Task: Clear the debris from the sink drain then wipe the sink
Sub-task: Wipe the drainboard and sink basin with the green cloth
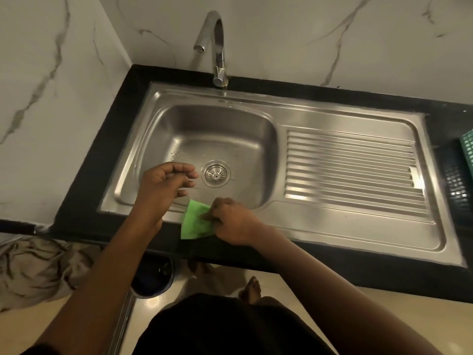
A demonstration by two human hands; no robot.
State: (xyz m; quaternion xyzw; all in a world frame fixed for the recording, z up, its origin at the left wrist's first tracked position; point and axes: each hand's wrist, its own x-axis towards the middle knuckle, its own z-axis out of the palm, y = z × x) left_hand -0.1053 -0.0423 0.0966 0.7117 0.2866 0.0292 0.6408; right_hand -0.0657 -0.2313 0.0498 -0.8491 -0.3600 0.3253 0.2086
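Person at a steel sink, a green cloth gripped in one hand.

The left hand hovers over the basin just left of the drain, fingers loosely curled and apart, with nothing visible in them. The right hand clamps the green cloth against the sink's near rim, where it overlaps the black bench, likely to have it ready for wiping. The drain sits mid-basin and looks free of debris, with water droplets beyond it, so clearing seems done and wiping not yet begun. The tap stands at the far edge; the ribbed drainboard lies to the right.
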